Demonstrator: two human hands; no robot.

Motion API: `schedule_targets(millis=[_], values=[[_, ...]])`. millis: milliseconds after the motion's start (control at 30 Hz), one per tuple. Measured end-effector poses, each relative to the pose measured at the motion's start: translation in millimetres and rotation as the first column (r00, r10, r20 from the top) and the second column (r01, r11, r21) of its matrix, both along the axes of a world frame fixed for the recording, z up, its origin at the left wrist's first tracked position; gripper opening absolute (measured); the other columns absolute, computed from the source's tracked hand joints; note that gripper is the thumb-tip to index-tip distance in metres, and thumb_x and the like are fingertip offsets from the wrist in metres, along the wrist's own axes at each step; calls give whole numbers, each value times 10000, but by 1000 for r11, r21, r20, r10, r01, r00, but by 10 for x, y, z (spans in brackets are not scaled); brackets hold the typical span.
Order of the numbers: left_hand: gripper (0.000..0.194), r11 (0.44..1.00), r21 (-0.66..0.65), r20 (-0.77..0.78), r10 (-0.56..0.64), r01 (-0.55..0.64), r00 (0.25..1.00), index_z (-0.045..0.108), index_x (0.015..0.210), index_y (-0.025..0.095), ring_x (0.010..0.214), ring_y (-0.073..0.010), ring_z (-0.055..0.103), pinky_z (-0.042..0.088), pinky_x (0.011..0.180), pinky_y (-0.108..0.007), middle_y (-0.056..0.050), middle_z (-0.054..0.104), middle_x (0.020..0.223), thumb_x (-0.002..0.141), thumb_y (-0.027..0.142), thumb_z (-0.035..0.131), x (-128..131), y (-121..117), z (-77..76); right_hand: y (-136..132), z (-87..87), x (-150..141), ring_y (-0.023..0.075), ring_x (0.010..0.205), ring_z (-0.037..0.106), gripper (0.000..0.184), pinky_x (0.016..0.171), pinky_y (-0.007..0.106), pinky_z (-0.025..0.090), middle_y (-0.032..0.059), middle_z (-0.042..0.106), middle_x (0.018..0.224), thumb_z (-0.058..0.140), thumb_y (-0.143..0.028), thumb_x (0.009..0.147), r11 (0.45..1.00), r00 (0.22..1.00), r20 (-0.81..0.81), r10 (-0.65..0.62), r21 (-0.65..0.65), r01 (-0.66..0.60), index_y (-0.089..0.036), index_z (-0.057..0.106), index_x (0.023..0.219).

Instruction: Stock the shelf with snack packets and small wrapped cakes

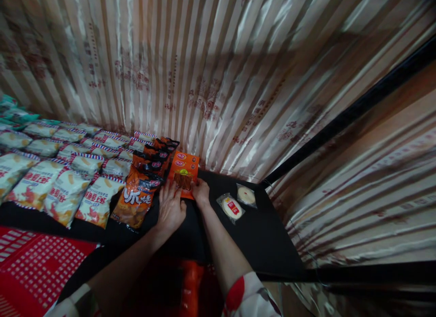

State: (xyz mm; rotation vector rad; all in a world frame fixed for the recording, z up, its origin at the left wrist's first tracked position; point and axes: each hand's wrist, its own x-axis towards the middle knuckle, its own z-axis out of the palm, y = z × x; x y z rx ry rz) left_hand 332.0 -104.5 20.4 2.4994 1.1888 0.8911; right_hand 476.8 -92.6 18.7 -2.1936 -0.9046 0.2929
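An orange snack packet (183, 182) with a picture of brown sticks lies on the black table, overlapping a similar orange packet (187, 158) behind it. My left hand (170, 205) rests at its left edge, fingers stretched out and touching it. On the opposite edge, my right hand (200, 192) has its fingers curled and closed on the packet. Just left of my left hand stands an orange-brown snack bag (135, 200), fronting a row of the same bags (157, 154).
White snack bags (98, 199) fill the left in several rows, with green packages (15, 112) beyond. Two round wrapped cakes (232, 209) lie on the black table (259, 244) at right. A red basket (41, 267) is at lower left. Striped curtain (204, 71) and a black pole (340, 112) enclose the table.
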Motion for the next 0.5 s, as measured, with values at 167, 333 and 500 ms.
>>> schedule_targets(millis=[167,333,500], values=[[425,1000,3,-39,-18,18,999,583,1171,91,1333,-309,314,208,1102,-529,-163,494,1338,763,159,484,18,66,11,28,3,24,154,839,669,237,720,190,463,73,722,931,519,-197,813,1000,1000,7,-4,-4,4,-159,681,982],[438,998,28,-41,-49,50,998,584,1164,78,1318,-312,341,200,1107,-523,-171,527,1303,744,144,479,35,111,-29,39,24,33,166,857,665,235,738,204,460,85,718,933,524,-201,813,1000,999,33,-2,-31,3,-151,683,978],[433,997,55,-41,-51,54,998,588,1155,85,1304,-303,369,220,1100,-524,-171,534,1294,744,136,462,52,126,-83,45,38,26,164,876,664,235,743,202,458,84,718,932,517,-196,819,999,1000,20,2,-37,-1,-160,679,985]])
